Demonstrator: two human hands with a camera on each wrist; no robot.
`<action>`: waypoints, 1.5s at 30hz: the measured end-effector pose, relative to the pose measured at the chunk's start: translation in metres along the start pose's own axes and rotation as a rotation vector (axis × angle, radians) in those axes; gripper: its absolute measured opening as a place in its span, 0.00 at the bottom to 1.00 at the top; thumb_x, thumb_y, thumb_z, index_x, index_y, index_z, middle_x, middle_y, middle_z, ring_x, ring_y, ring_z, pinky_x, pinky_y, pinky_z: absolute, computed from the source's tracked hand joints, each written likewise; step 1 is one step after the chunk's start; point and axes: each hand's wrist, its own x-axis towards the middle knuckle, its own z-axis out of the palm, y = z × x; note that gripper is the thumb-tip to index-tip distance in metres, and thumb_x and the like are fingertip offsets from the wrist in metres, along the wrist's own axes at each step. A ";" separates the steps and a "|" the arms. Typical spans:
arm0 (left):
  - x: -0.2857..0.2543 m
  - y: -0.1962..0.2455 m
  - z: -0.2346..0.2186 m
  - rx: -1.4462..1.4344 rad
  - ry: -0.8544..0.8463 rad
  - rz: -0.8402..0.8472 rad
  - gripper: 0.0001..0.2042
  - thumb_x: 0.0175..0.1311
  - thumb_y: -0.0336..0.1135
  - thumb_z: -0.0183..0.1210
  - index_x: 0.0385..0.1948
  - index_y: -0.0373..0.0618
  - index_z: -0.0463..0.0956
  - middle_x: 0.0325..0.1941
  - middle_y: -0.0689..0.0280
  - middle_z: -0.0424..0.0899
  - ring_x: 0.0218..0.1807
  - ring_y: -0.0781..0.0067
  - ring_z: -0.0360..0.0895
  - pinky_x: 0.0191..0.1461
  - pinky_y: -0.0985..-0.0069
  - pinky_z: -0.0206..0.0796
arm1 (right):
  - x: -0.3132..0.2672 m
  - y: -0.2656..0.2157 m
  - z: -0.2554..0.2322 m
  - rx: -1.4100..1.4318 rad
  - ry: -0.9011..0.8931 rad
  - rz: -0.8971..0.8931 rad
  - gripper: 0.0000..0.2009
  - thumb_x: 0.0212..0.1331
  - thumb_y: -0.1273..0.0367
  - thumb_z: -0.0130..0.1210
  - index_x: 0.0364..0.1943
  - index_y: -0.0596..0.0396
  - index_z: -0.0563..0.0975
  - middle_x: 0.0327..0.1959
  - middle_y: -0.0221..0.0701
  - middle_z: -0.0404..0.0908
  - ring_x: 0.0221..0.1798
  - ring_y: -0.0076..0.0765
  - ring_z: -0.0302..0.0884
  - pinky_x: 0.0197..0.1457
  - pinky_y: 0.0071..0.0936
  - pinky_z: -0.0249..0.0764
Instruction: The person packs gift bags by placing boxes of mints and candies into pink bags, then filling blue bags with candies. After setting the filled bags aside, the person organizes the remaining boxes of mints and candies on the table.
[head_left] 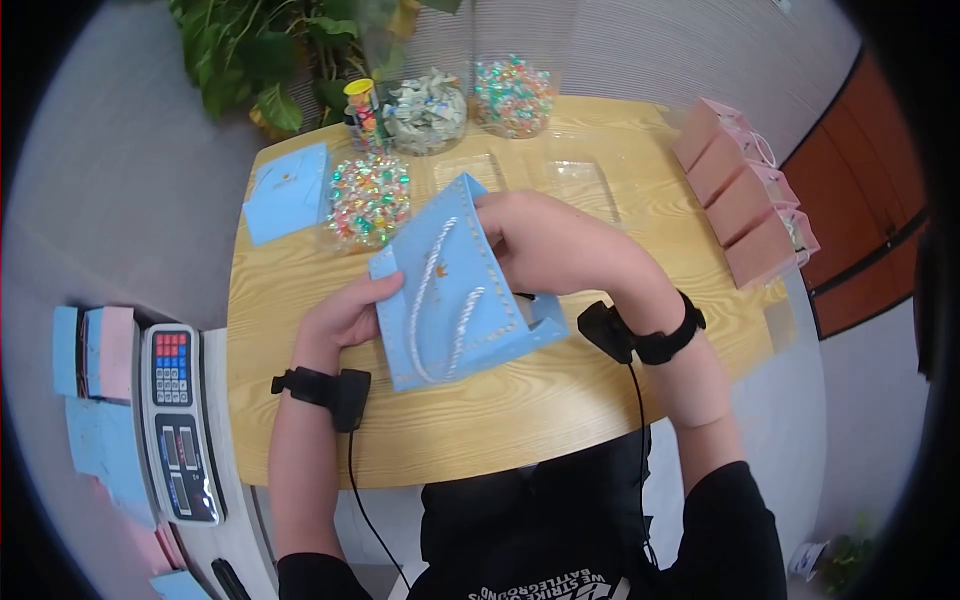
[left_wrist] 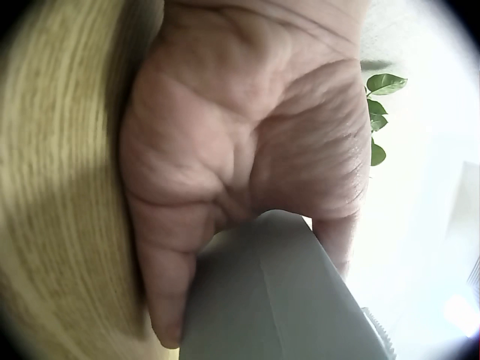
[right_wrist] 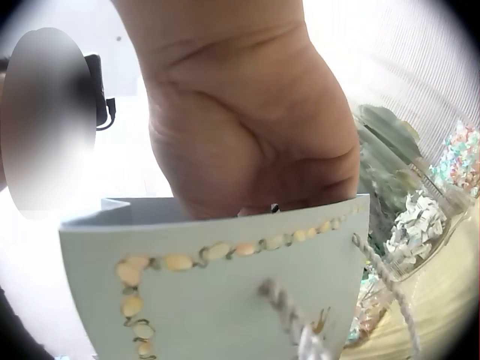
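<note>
blue bag point(head_left: 445, 300) was gripped by left hand point(head_left: 350, 312). right hand's point(head_left: 535, 240) hold inside could not be told; by rough pushing, tearing might be caused.

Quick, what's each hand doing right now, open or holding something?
Left hand: holding the blue bag by its side.
Right hand: in the bag's opening, fingers hidden, so open or closed can't be told.

My left hand point(head_left: 350, 310) pinches, its thumb point(head_left: 383, 288) opposed to the fingers point(left_wrist: 169, 300), the left forearm point(head_left: 306, 465) straight behind them. My right hand point(head_left: 540, 240) bends inward at the wrist point(head_left: 640, 282), its fingertips hidden, the right forearm point(head_left: 692, 390) angled back behind them.
</note>
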 end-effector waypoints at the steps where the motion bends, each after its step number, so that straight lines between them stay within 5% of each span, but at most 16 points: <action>1: 0.000 0.000 0.000 0.024 -0.018 -0.014 0.30 0.64 0.38 0.60 0.65 0.40 0.58 0.62 0.60 0.72 0.60 0.67 0.73 0.63 0.68 0.68 | 0.002 0.001 0.000 -0.038 -0.003 -0.042 0.18 0.47 0.75 0.63 0.46 0.59 0.78 0.47 0.43 0.79 0.46 0.42 0.80 0.49 0.30 0.75; 3: -0.002 0.000 0.001 0.038 -0.034 -0.002 0.31 0.62 0.38 0.62 0.65 0.41 0.58 0.62 0.60 0.72 0.61 0.67 0.72 0.63 0.68 0.68 | 0.004 0.003 0.005 -0.109 -0.014 -0.085 0.19 0.46 0.72 0.64 0.46 0.59 0.78 0.52 0.45 0.76 0.51 0.48 0.76 0.53 0.34 0.73; 6: -0.005 0.002 0.006 0.090 -0.038 -0.011 0.36 0.57 0.39 0.66 0.66 0.41 0.58 0.62 0.61 0.71 0.62 0.67 0.71 0.63 0.68 0.67 | 0.005 0.009 0.019 -0.064 0.135 -0.399 0.16 0.45 0.70 0.62 0.41 0.58 0.79 0.40 0.46 0.80 0.43 0.52 0.77 0.45 0.37 0.74; 9: -0.008 0.003 0.005 0.158 -0.015 -0.026 0.40 0.52 0.40 0.70 0.66 0.41 0.58 0.63 0.61 0.71 0.63 0.67 0.70 0.64 0.68 0.65 | 0.006 -0.001 0.024 0.008 0.046 -0.338 0.15 0.47 0.68 0.62 0.41 0.57 0.80 0.39 0.46 0.81 0.42 0.51 0.78 0.44 0.37 0.75; 11: -0.010 0.004 0.005 0.190 -0.007 -0.034 0.41 0.50 0.41 0.71 0.65 0.40 0.58 0.63 0.61 0.71 0.63 0.67 0.69 0.64 0.68 0.64 | 0.009 -0.006 0.028 -0.028 -0.285 0.043 0.27 0.46 0.62 0.65 0.52 0.57 0.74 0.54 0.45 0.75 0.54 0.53 0.73 0.58 0.39 0.69; 16: -0.034 0.015 0.004 0.236 0.036 -0.030 0.41 0.45 0.38 0.72 0.64 0.37 0.62 0.61 0.60 0.73 0.62 0.67 0.69 0.63 0.69 0.64 | 0.000 -0.017 0.004 0.039 -0.407 -0.160 0.22 0.48 0.63 0.64 0.49 0.57 0.77 0.53 0.45 0.76 0.50 0.53 0.75 0.53 0.39 0.72; 18: -0.046 0.021 -0.012 0.236 0.059 0.018 0.41 0.44 0.38 0.72 0.63 0.36 0.62 0.60 0.59 0.74 0.60 0.66 0.72 0.61 0.69 0.66 | -0.006 -0.014 -0.001 0.062 -0.061 -0.395 0.17 0.51 0.65 0.60 0.45 0.57 0.79 0.45 0.44 0.80 0.44 0.48 0.78 0.44 0.35 0.75; 20: -0.067 0.029 -0.026 0.241 0.079 0.074 0.41 0.44 0.38 0.72 0.63 0.36 0.63 0.58 0.57 0.75 0.58 0.64 0.74 0.59 0.69 0.68 | -0.008 -0.021 -0.015 0.169 0.003 -0.405 0.17 0.52 0.65 0.60 0.46 0.56 0.79 0.46 0.43 0.79 0.45 0.47 0.77 0.46 0.35 0.75; 22: -0.096 0.029 -0.027 0.163 0.317 0.291 0.37 0.46 0.38 0.70 0.60 0.34 0.65 0.54 0.54 0.78 0.53 0.59 0.78 0.57 0.66 0.72 | -0.007 -0.021 -0.022 0.278 0.063 -0.415 0.17 0.53 0.65 0.60 0.47 0.56 0.78 0.47 0.42 0.79 0.46 0.47 0.76 0.48 0.35 0.74; 25: -0.118 0.022 -0.013 -0.066 0.554 0.573 0.33 0.49 0.37 0.66 0.58 0.31 0.66 0.51 0.51 0.79 0.51 0.55 0.79 0.56 0.60 0.73 | -0.003 -0.008 -0.027 0.204 0.264 -0.277 0.18 0.54 0.63 0.60 0.48 0.55 0.78 0.46 0.39 0.79 0.48 0.47 0.76 0.52 0.35 0.73; 27: -0.138 0.023 -0.056 -0.125 0.587 0.572 0.28 0.54 0.33 0.62 0.56 0.29 0.67 0.52 0.49 0.79 0.51 0.54 0.79 0.56 0.58 0.74 | 0.007 0.010 -0.020 -0.188 0.434 -0.224 0.17 0.56 0.67 0.60 0.50 0.51 0.77 0.46 0.34 0.78 0.46 0.39 0.76 0.49 0.29 0.74; 29: -0.148 0.020 -0.076 -0.260 0.743 0.606 0.18 0.61 0.34 0.56 0.50 0.31 0.73 0.47 0.53 0.82 0.47 0.59 0.81 0.49 0.64 0.77 | 0.027 0.015 -0.014 -0.190 0.418 -0.194 0.18 0.56 0.65 0.60 0.51 0.51 0.77 0.47 0.35 0.78 0.47 0.41 0.76 0.50 0.29 0.74; 37: -0.157 0.021 -0.131 -0.231 0.537 0.390 0.26 0.58 0.32 0.63 0.57 0.30 0.67 0.52 0.49 0.79 0.49 0.56 0.81 0.54 0.64 0.76 | 0.152 -0.008 0.034 -0.361 0.220 0.137 0.26 0.49 0.55 0.63 0.55 0.42 0.75 0.55 0.41 0.73 0.55 0.44 0.74 0.54 0.37 0.73; 39: -0.154 0.026 -0.112 -0.212 0.547 0.385 0.28 0.57 0.31 0.63 0.59 0.30 0.64 0.54 0.49 0.77 0.51 0.57 0.80 0.56 0.65 0.74 | 0.167 -0.015 0.037 -0.347 0.061 0.337 0.28 0.44 0.55 0.65 0.55 0.39 0.76 0.55 0.42 0.72 0.55 0.45 0.74 0.56 0.39 0.72; 42: -0.150 0.034 -0.116 -0.031 0.554 0.228 0.29 0.57 0.29 0.64 0.60 0.30 0.63 0.58 0.49 0.74 0.55 0.60 0.78 0.57 0.67 0.74 | 0.186 0.005 0.058 -0.548 0.087 0.324 0.29 0.42 0.55 0.66 0.55 0.39 0.76 0.53 0.43 0.73 0.54 0.47 0.74 0.56 0.38 0.73; 45: -0.149 0.036 -0.110 -0.065 0.579 0.218 0.29 0.56 0.28 0.64 0.59 0.28 0.63 0.57 0.48 0.75 0.54 0.60 0.78 0.57 0.68 0.74 | 0.184 0.017 0.064 -0.431 0.173 0.274 0.28 0.43 0.56 0.65 0.54 0.41 0.76 0.51 0.42 0.74 0.53 0.48 0.74 0.56 0.38 0.73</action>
